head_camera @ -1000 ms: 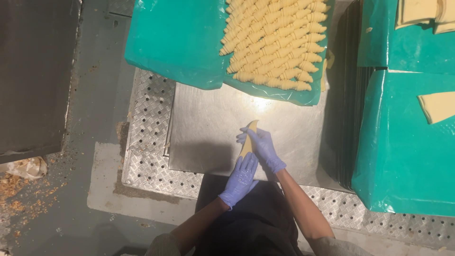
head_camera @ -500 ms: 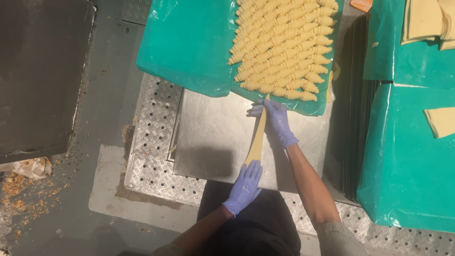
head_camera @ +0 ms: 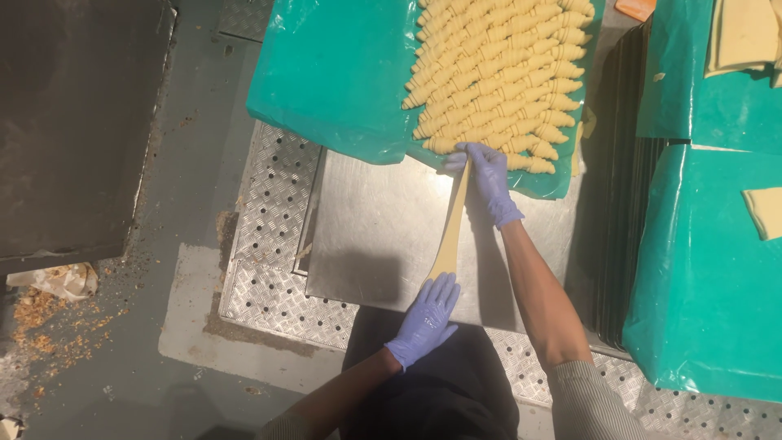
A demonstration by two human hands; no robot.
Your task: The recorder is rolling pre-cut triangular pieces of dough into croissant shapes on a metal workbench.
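Across the far edge of the perforated steel bench (head_camera: 269,204) lies a wide green plastic sheet (head_camera: 334,73), its right half packed with rows of pale rolled dough pieces (head_camera: 497,73). Against the bench's right edge stands a dark stack of baking trays (head_camera: 615,244), and beyond it more green-covered surfaces (head_camera: 700,277) carry flat pale dough cut-outs (head_camera: 764,213). At the bench's middle sits a smooth bare metal plate (head_camera: 375,228).

Over that plate runs a long, narrow strip of pale dough (head_camera: 450,232), stretched from the near edge up to the green sheet's near edge. The right hand (head_camera: 489,175), in a purple glove, pinches the strip's thin far end just below the last row of rolled pieces. The left hand (head_camera: 428,314), also in a purple glove, lies flat with fingers spread, pressing the strip's wider near end down at the plate's near edge.
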